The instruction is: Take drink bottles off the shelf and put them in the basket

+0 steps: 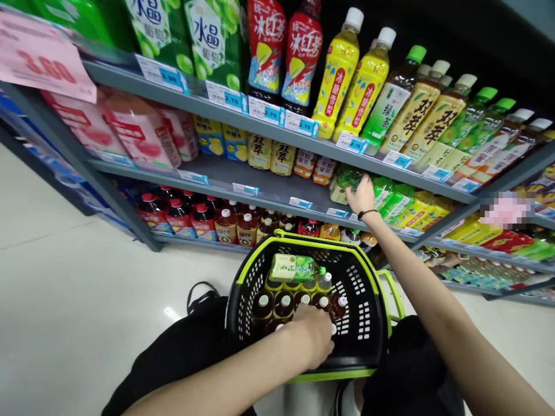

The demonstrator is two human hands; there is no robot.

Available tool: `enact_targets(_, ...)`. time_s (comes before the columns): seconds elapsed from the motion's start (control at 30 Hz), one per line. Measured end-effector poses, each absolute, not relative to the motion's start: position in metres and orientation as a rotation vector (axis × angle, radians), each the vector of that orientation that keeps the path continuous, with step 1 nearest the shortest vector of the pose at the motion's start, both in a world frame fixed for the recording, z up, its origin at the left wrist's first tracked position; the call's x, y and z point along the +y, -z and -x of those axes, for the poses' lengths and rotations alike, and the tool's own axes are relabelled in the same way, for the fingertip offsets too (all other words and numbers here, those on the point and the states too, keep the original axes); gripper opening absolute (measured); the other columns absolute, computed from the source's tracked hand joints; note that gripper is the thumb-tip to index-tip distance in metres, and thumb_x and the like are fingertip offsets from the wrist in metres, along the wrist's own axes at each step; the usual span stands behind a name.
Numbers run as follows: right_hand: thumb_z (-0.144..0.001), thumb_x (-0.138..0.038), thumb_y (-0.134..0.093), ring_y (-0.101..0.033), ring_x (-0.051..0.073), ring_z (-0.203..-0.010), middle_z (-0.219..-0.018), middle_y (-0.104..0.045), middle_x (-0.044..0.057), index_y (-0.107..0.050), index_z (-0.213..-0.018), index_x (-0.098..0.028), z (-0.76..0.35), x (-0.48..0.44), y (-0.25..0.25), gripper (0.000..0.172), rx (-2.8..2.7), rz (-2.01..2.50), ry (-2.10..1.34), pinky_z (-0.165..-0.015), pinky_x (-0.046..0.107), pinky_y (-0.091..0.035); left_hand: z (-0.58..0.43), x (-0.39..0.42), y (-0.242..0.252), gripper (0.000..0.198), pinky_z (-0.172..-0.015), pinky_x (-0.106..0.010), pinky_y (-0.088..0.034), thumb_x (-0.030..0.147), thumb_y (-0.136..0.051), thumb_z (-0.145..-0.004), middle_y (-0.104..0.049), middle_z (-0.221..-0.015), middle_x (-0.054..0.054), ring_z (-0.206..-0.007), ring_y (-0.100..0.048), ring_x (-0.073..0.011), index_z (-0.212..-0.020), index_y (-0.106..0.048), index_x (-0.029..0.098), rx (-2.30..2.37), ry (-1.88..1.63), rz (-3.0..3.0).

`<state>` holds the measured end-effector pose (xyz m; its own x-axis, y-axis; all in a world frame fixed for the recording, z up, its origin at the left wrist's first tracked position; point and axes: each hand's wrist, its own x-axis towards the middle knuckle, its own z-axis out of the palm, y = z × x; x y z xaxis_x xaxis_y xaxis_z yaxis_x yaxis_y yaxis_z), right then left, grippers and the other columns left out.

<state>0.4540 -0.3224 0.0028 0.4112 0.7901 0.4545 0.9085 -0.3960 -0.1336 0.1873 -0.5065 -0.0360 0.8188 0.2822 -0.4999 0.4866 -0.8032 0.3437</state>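
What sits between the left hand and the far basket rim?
Head view: upright capped bottles, then a green-label bottle lying across them, between left hand and basket rim.

left hand [315,337] hiding bottles beneath it, blurred patch [506,209] over shelf edge, top bottles cropped

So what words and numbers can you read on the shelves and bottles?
"2.70" on the blue price tags along the top shelf.
"3.90" on the price tag further left.
"水晶" on the green bottle.
"双萃" on the tan-labelled bottle.
"绿茶" on the green-capped bottle.
Pink sign: too blurred. Lower shelf tags: too small.
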Motion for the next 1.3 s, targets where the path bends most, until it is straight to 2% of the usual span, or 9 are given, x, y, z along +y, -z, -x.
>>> enact_targets(0.1, -0.102, -0.041, -0.052, -0.048, 0.045, -0.141, -0.147, -0.051, 0.039, -0.048, -0.144, 0.014, -0.452, -0.287, -0.013, 0.07, -1.309, 2.43, 0.466, -0.115, 0.05, -0.044, -0.192, -0.514, 0.048, 0.029, -0.093, -0.052, -0.058, 0.028, -0.067, -0.094, -0.079, -0.12, -0.024, -0.113, -0.076, -0.0419, -0.115, -0.083, 0.016, 0.508, 0.674, -2.524)
enact_targets(0.17, -0.103, -0.045, -0.054, -0.046, 0.049, -0.143, -0.145, -0.053, 0.041, -0.055, -0.139, 0.014, -0.455, -0.267, -0.017, 0.069, -1.275, 2.478, 0.434, -0.115, 0.055, -0.043, -0.195, -0.519, 0.057, 0.029, -0.092, -0.056, -0.059, 0.021, -0.074, -0.088, -0.078, -0.121, -0.025, -0.113, -0.075, -0.0457, -0.115, -0.084, 0.014, 0.472, 0.722, -2.515)
enact_targets(0.27, -0.102, -0.043, -0.056, -0.045, 0.05, -0.145, -0.148, -0.053, 0.041, -0.058, -0.14, 0.011, -0.458, -0.247, -0.015, 0.066, -1.258, 2.506, 0.401, -0.119, 0.059, -0.037, -0.196, -0.524, 0.069, 0.034, -0.09, -0.058, -0.06, 0.025, -0.08, -0.086, -0.078, -0.119, -0.028, -0.109, -0.076, -0.0478, -0.117, -0.084, 0.01, 0.447, 0.695, -2.514)
enact_targets(0.43, -0.1, -0.042, -0.058, -0.044, 0.048, -0.144, -0.151, -0.046, 0.044, -0.051, -0.143, 0.014, -0.459, -0.238, -0.002, 0.07, -1.227, 2.458, 0.429, -0.12, 0.06, -0.035, -0.193, -0.524, 0.074, 0.036, -0.089, -0.061, -0.061, 0.022, -0.084, -0.079, -0.079, -0.115, -0.027, -0.108, -0.076, -0.0494, -0.115, -0.085, 0.014, 0.473, 0.632, -2.511)
enact_targets(0.53, -0.094, -0.043, -0.066, -0.045, 0.046, -0.144, -0.149, -0.05, 0.042, -0.052, -0.139, 0.012, -0.46, -0.239, -0.001, 0.073, -1.247, 2.388, 0.429, -0.122, 0.056, -0.036, -0.195, -0.524, 0.07, 0.04, -0.091, -0.061, -0.061, 0.022, -0.085, -0.081, -0.079, -0.117, -0.027, -0.111, -0.075, -0.0486, -0.119, -0.083, 0.01, 0.458, 0.698, -2.506)
enact_targets(0.63, -0.088, -0.042, -0.074, -0.045, 0.044, -0.147, -0.147, -0.054, 0.038, -0.052, -0.138, 0.009, -0.462, -0.239, -0.002, 0.075, -1.242, 2.31, 0.41, -0.125, 0.051, -0.035, -0.2, -0.525, 0.065, 0.04, -0.096, -0.061, -0.061, 0.019, -0.083, -0.084, -0.078, -0.124, -0.022, -0.117, -0.074, -0.0456, -0.124, -0.082, 0.014, 0.417, 0.811, -2.518)
enact_targets(0.73, -0.086, -0.041, -0.078, -0.053, 0.041, -0.144, -0.145, -0.059, 0.033, -0.05, -0.141, 0.002, -0.465, -0.238, -0.001, 0.076, -1.215, 2.249, 0.351, -0.123, 0.048, -0.041, -0.204, -0.526, 0.063, 0.041, -0.097, -0.062, -0.061, 0.018, -0.082, -0.086, -0.078, -0.127, -0.021, -0.119, -0.073, -0.0445, -0.127, -0.08, 0.015, 0.407, 0.864, -2.502)
enact_targets(0.93, -0.07, -0.044, -0.093, -0.064, 0.041, -0.136, -0.144, -0.064, 0.029, -0.048, -0.143, -0.008, -0.473, -0.241, 0.007, 0.093, -1.122, 2.217, 0.206, -0.118, 0.049, -0.05, -0.208, -0.524, 0.066, 0.044, -0.098, -0.06, -0.061, 0.017, -0.08, -0.087, -0.077, -0.129, -0.022, -0.12, -0.074, -0.0422, -0.131, -0.078, 0.015, 0.477, 0.822, -2.479)
enact_targets(1.3, -0.066, -0.043, -0.095, -0.066, 0.037, -0.135, -0.137, -0.069, 0.024, -0.05, -0.137, -0.015, -0.469, -0.235, 0.006, 0.089, -0.987, 2.194, 0.203, -0.114, 0.048, -0.055, -0.207, -0.525, 0.072, 0.039, -0.093, -0.063, -0.06, 0.012, -0.084, -0.075, -0.082, -0.111, -0.021, -0.11, -0.076, -0.0452, -0.113, -0.086, 0.021, 0.517, 0.694, -2.438)
